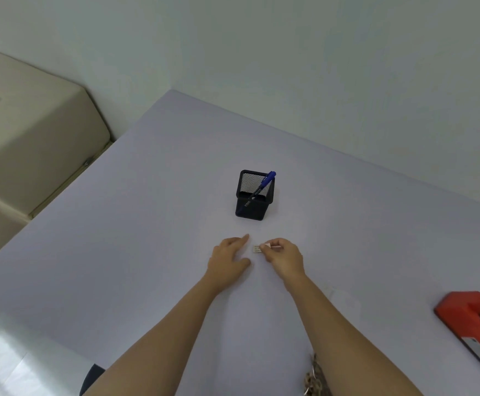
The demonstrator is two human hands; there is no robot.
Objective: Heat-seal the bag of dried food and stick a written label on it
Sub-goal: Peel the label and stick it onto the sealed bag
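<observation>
My right hand (283, 254) pinches a small white label (257, 248) with faint writing, just above the pale lilac table (119, 267). My left hand (229, 257) rests flat on the table beside it, fingers spread, index finger pointing toward the label. Behind the hands stands a black mesh pen holder (252, 205) with a blue pen (264, 182) leaning in it. A red heat sealer (470, 318) lies at the right edge, partly cut off. At the bottom edge, under my right forearm, part of a bag of dried food (314, 378) shows.
A beige cabinet (27, 138) stands to the left of the table. A plain wall runs along the table's far edge. Bright floor shows at the lower left.
</observation>
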